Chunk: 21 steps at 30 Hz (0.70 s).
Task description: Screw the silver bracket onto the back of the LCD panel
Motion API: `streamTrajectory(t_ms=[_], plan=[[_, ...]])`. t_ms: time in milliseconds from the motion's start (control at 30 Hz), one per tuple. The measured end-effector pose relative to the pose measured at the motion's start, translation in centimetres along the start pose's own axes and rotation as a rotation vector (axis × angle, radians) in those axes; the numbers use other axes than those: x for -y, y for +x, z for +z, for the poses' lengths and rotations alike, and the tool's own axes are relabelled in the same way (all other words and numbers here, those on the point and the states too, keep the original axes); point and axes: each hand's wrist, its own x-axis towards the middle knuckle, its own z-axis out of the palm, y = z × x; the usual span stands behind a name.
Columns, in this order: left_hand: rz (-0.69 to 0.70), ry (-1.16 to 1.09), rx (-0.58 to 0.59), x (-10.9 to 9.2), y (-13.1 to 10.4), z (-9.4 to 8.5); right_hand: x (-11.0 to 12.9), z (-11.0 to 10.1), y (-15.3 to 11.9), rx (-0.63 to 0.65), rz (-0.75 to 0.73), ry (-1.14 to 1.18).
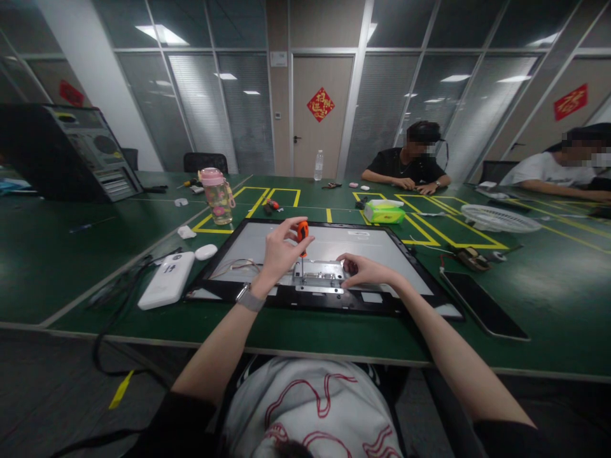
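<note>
My left hand (285, 247) grips the orange and black handle of a screwdriver (302, 230), which stands upright. Its shaft points down onto the left part of a metal bracket (312, 275). That bracket lies near the close edge of a flat display panel (329, 240) with a black frame and a pale grey back. At the bracket's right end is my right hand (365, 270), its fingers curved and apart around the corner, seemingly steadying it. Thin cables (238, 266) run over the panel left of the bracket.
Left of the panel lie a white power bank (167, 280) and a white earbud case (205, 252); a pink-lidded bottle (217, 197) stands behind. A phone (482, 305) lies to the right. Beyond are a green tissue pack (384, 211), a white round grille (501, 218) and two seated people.
</note>
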Motion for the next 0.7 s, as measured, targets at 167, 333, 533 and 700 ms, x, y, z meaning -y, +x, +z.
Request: streamTrajectory(t_ms=[167, 333, 533, 700], plan=[[-0.028, -0.028, 0.016, 0.01, -0.19, 0.21, 0.02, -0.04, -0.02, 0.010, 0.000, 0.014], [-0.038, -0.065, 0.052, -0.19, -0.37, 0.32, 0.11, -0.08, -0.04, 0.018, -0.002, 0.007], [-0.120, -0.217, 0.177, -0.25, -0.65, 0.49, -0.11, -0.05, 0.02, 0.017, -0.013, 0.000], [-0.026, -0.218, 0.050, 0.02, -0.20, 0.48, -0.19, -0.09, 0.03, 0.022, -0.008, 0.005]])
